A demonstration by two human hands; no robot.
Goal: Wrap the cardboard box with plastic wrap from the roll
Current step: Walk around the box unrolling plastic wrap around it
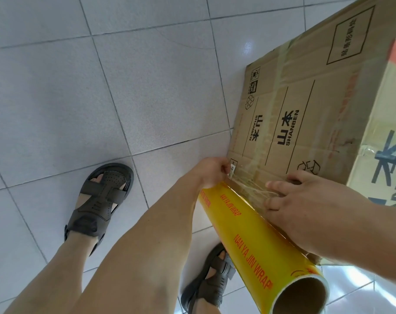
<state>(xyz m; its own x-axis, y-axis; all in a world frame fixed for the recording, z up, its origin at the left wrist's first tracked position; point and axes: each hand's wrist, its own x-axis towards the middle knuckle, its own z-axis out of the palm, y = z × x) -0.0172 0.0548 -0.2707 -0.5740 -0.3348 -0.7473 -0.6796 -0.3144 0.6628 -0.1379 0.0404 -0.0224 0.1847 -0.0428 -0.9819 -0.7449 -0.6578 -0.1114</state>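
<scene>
A large brown cardboard box (317, 105) printed with "SHANBEN" stands on the floor at the right. A yellow roll of plastic wrap (244, 232) with red lettering lies along the box's near edge, its open cardboard core towards me. A short stretch of clear film (249, 185) runs from the roll onto the box. My left hand (211, 172) pinches the film's end at the box's near left corner. My right hand (305, 200) lies across the roll and presses its fingers on the bunched film against the box.
The floor is pale grey tile (102, 87) with dark grout lines. My two feet in dark sandals, one sandal (99, 200) on the left and the other sandal (215, 279) under the roll, stand close to the box. Old tape strips cross the box's face.
</scene>
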